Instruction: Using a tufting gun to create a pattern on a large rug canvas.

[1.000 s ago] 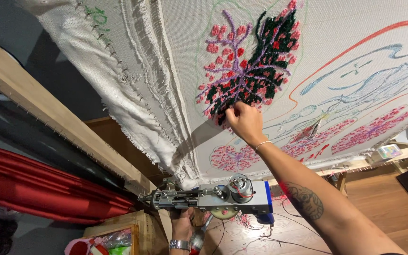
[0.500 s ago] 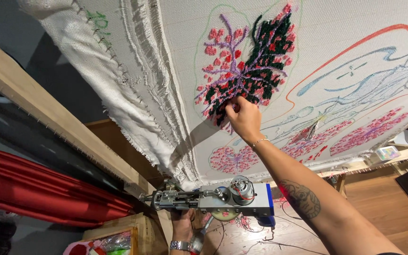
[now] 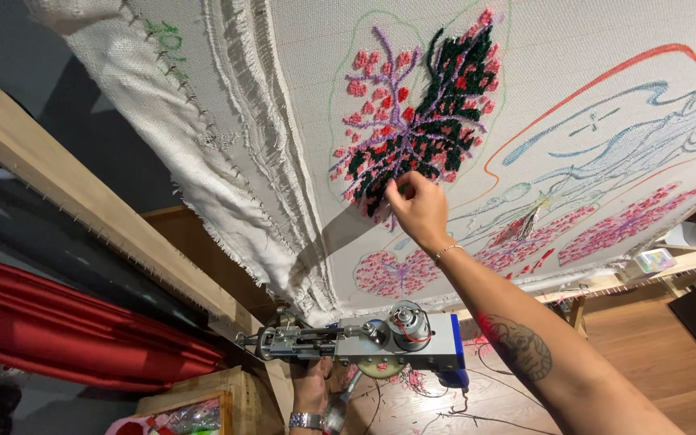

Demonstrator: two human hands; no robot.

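Right hand (image 3: 416, 208) is raised to the white woven tufting cloth (image 3: 606, 40) stretched on a pale wooden frame (image 3: 82, 201). Fingertips (image 3: 392, 192) pinched together on the lower edge of the tufted patch of black, pink, red and lilac yarn (image 3: 420, 121); whatever is pinched is too small to make out. Thin bracelet on that wrist, dark tattoo on the forearm.

Left hand (image 3: 309, 387) is low, well below the right hand, closed around the handle of a grey metal tufting gun with a blue body (image 3: 372, 342). Gun lies roughly horizontal, its needle end pointing away from the right arm, motor housing on top. Silver watch on the left wrist.

Below and to the outer side of the right hand: more pink tufted clusters (image 3: 630, 225) and drawn outlines in blue and orange on the cloth. Cloth edge frayed, folded over the frame beam above the left hand. Red fabric (image 3: 58, 338) lies beyond the left hand, past the beam. Wooden plank floor (image 3: 646, 338) under the right forearm, yarn scraps on it near the gun.
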